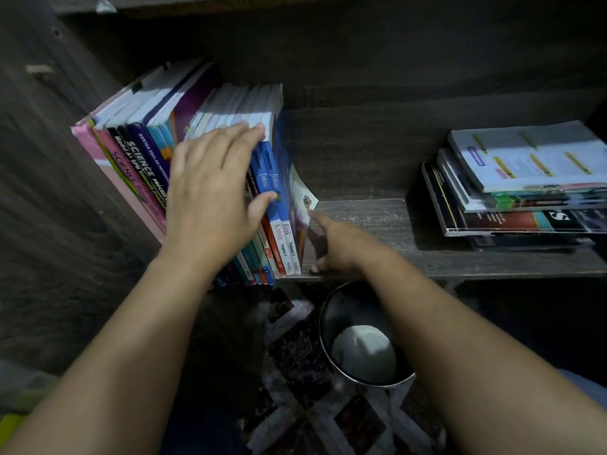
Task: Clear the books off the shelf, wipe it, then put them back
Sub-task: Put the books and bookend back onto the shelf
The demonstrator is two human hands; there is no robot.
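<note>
Both hands are at the upright books, left side of the shelf.

From my screen, the dark wooden shelf holds 2 groups: a row of books standing on the left, leaning against the side wall, and a stack of books lying flat on the right, well apart from the row. Below the shelf's front edge stands 1 metal pail with a white bundle inside it. The left hand lies flat over the row, fingers straight on the page tops, thumb against a blue spine. The right hand is at the row's right end, forefinger stretched up to touch a thin booklet; its other fingers curl low by the shelf edge, and I cannot tell whether they grip anything.
</note>
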